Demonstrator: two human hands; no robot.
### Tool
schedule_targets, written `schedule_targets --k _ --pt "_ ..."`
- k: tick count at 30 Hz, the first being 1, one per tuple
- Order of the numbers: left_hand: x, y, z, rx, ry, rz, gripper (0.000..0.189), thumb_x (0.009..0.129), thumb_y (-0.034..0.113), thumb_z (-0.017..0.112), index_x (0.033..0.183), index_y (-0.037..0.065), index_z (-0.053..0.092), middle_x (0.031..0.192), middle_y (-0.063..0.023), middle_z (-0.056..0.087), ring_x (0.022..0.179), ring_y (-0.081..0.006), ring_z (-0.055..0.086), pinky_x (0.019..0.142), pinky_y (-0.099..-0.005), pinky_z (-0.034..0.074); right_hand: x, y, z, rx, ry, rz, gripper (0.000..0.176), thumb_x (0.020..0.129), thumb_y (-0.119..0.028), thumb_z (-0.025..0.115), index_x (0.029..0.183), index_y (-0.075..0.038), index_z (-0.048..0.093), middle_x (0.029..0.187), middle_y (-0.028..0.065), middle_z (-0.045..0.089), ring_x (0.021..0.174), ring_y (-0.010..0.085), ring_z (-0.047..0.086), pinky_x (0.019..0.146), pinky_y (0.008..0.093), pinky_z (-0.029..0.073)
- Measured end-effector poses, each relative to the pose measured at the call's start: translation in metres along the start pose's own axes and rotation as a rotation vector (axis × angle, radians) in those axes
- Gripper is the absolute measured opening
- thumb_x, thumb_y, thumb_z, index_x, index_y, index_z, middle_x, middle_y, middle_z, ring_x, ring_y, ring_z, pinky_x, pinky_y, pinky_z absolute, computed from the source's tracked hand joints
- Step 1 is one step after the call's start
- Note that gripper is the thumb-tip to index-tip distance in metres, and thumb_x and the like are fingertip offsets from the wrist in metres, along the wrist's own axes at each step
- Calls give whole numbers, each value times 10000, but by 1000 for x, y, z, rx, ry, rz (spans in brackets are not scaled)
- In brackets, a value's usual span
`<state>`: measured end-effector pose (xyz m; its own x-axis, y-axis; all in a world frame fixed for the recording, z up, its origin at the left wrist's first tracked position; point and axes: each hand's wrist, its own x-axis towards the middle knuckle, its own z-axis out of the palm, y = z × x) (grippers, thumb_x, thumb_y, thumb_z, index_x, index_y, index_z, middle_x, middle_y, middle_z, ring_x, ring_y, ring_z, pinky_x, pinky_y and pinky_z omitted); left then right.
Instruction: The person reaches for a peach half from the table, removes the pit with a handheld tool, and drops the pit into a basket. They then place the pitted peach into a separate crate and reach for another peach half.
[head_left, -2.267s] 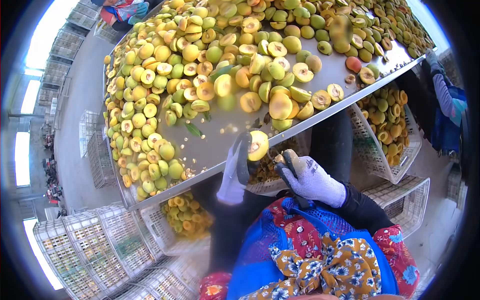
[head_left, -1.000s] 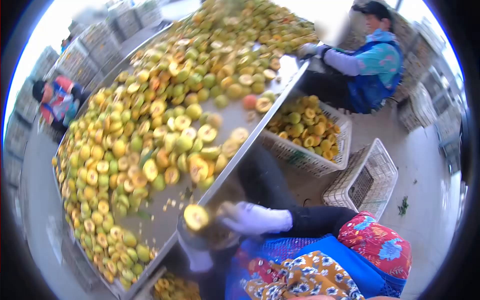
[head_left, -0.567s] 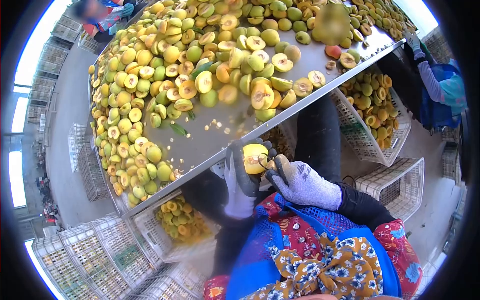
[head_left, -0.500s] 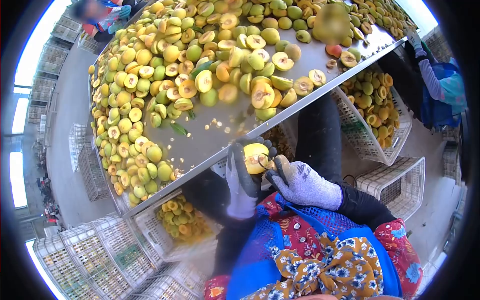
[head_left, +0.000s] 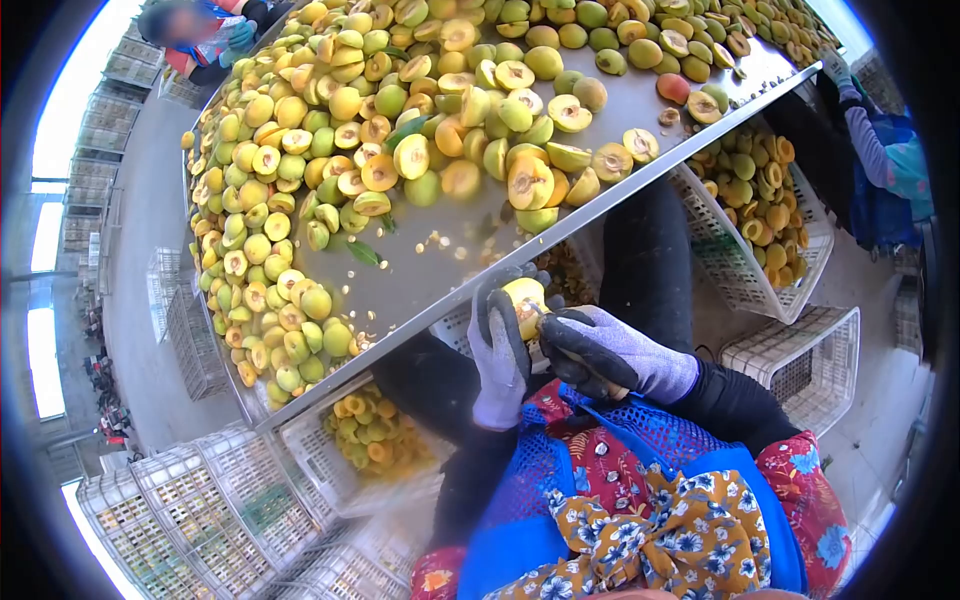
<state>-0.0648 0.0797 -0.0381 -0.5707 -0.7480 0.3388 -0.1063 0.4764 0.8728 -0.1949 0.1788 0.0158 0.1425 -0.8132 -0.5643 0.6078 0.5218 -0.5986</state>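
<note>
In front of my body, below the table edge, my left hand (head_left: 503, 335) in a grey and black glove is closed around a yellow peach half (head_left: 526, 301), cut face turned toward my right hand. My right hand (head_left: 592, 352), gloved alike, is closed with its fingertips against the cut face. Something small and shiny shows at those fingertips, too little to name. Just beyond both hands is the metal table (head_left: 420, 275), heaped with halved peaches (head_left: 411, 157), many with pits still in them.
The table's raised metal rim (head_left: 590, 203) runs diagonally past my hands. A crate of peach halves (head_left: 752, 215) stands at the right, another (head_left: 365, 430) under the table. Further crates (head_left: 800, 365) lie on the floor. Co-workers (head_left: 890, 170) are at the table's far right and far left (head_left: 205, 38).
My right hand has turned over, its dark palm side and curled fingers now showing. The peach half has tilted and moved slightly right in my left hand. The view has shifted a little.
</note>
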Motion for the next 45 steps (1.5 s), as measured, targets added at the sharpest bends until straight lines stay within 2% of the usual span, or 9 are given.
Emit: schedule_targets --k 3,11,16,23,32,37,39,42,45 --pt "-2 5 6 -747 8 -546 376 1051 297 443 1251 -19 484 1202 -194 588 987 -300 665 818 -384 579 15 18 -6 -322 106 -241 400 1008 -440 501 874 -67 563 633 -2 517 411 80 474 373 223 370" --pt "-5 21 8 -589 140 -416 306 1060 238 415 1220 -4 510 1111 -146 609 962 -217 641 836 -326 541 6 1 -18 581 -382 263 434 992 -484 524 840 -79 553 626 -2 510 402 65 426 359 214 347" --pt "-8 8 7 -247 -34 -380 374 1068 319 381 1245 4 479 1082 -187 623 869 -287 688 800 -383 578 8 15 -10 41 -99 52 388 1020 -439 473 934 -63 511 556 5 442 342 83 375 314 213 312" --pt "-15 5 12 -896 -93 -500 434 1062 395 361 1221 9 476 1067 -198 631 927 -296 676 840 -405 568 12 32 -32 1079 -658 435 406 1029 -413 438 986 -27 553 528 -11 417 343 65 379 312 206 330" --pt "-20 5 18 -1055 115 -621 433 1054 413 379 1194 17 484 1041 -202 640 925 -306 680 822 -434 581 20 45 -26 916 -549 331 438 1028 -435 435 991 -14 550 522 3 416 361 79 396 325 211 324" --pt "-16 -8 -48 -578 506 -695 397 1046 352 411 1177 -14 492 1027 -189 632 922 -291 660 811 -408 568 22 34 -29 857 -618 205 418 1035 -406 427 1042 -12 569 526 11 457 364 98 407 355 217 328" --pt "-35 -33 -109 -95 530 -642 323 1037 204 459 1220 -56 519 1187 -172 586 1108 -219 588 917 -301 497 30 30 -35 772 -478 233 402 1034 -407 438 1081 -30 569 551 17 483 375 93 423 359 215 340" --pt "-32 -3 -165 1202 222 -730 534 912 286 619 1324 -25 481 1300 -265 520 1202 -423 523 1031 -462 415 47 31 -52 606 -330 330 329 1027 -386 476 1140 -92 573 609 32 523 401 83 447 362 199 347" --pt "17 -11 -165 1160 268 -449 466 935 285 613 1269 -26 520 1179 -241 576 1099 -398 575 946 -473 451 54 37 -56 746 -389 385 271 1028 -355 486 1154 -129 565 638 34 541 417 80 461 366 185 352"
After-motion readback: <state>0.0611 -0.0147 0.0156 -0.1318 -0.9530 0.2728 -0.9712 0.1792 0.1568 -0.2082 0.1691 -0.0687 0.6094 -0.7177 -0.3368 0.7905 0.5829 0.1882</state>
